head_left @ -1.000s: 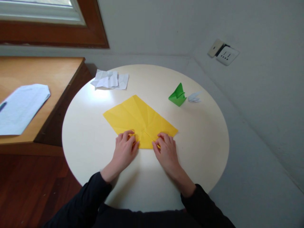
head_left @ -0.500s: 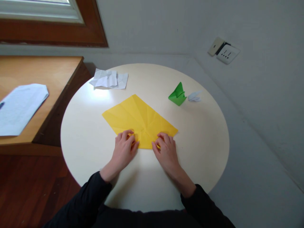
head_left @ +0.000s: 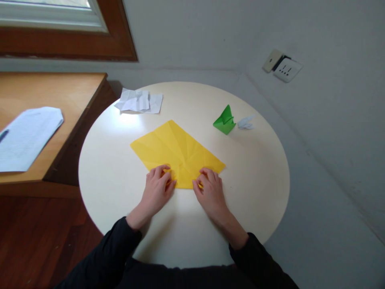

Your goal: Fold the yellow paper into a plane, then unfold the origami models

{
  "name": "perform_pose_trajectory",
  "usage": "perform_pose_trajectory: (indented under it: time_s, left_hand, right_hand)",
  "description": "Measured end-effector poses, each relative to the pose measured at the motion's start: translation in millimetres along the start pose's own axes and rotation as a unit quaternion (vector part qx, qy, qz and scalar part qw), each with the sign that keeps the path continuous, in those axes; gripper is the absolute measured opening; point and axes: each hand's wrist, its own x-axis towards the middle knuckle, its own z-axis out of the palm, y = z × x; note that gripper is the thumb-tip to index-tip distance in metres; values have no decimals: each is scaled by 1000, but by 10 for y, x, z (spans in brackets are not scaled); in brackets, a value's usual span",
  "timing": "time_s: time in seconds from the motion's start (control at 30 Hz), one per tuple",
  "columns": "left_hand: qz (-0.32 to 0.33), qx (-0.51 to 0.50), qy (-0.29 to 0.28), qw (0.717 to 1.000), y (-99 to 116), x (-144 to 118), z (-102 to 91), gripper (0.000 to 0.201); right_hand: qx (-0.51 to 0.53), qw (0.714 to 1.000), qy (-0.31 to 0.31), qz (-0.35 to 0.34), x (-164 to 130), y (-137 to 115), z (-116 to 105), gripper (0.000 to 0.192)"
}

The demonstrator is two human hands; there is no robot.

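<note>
A yellow sheet of origami paper lies on the round white table, with creases fanning across it and its near edge folded straight. At the near left part of that edge, my left hand is closed on the paper with curled fingers. My right hand pinches the near right part the same way. A short stretch of the folded edge shows between the two thumbs. The fingertips cover the paper's near corners.
Toward the back right stand a folded green paper piece and a small folded white paper. Creased white sheets lie at the back left. A wooden desk with papers and a pen adjoins on the left.
The camera view has shifted very slightly. Both hands and the yellow paper stay in the same place.
</note>
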Motion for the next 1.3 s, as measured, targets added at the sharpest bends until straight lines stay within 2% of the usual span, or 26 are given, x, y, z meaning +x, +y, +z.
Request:
perform_pose_trajectory:
  time_s: [0.2,0.33,0.47,0.57,0.63,0.8,1.03,1.3]
  left_hand:
    - [18,-27,15,999,-27,-16,-1,16]
    - [47,-86,32,995,-70,-87,-25,14]
    - [75,-108,36,991,-95,-210,-66,18]
    - [104,-79,28,991,-105,-296,-91,25]
    - [111,-66,18,991,-113,-329,-104,26]
    - [80,-79,-2,994,-105,-308,-121,21]
    - [4,-83,15,996,-26,-208,-83,19]
    - [-27,-26,28,999,31,-150,-41,19]
  right_hand:
    - [22,1000,-16,-2,-1,14,-8,14]
    - [95,995,7,-19,-20,59,-57,10]
    - [133,986,47,-89,-106,119,-147,2]
    - [146,978,17,-147,-189,158,-192,9]
    - [158,974,-12,-162,-228,173,-201,10]
    - [171,979,-26,-112,-230,148,-188,12]
    - [152,988,-16,-23,-140,21,-99,15]
    - [54,998,-20,-24,-52,-56,-45,17]
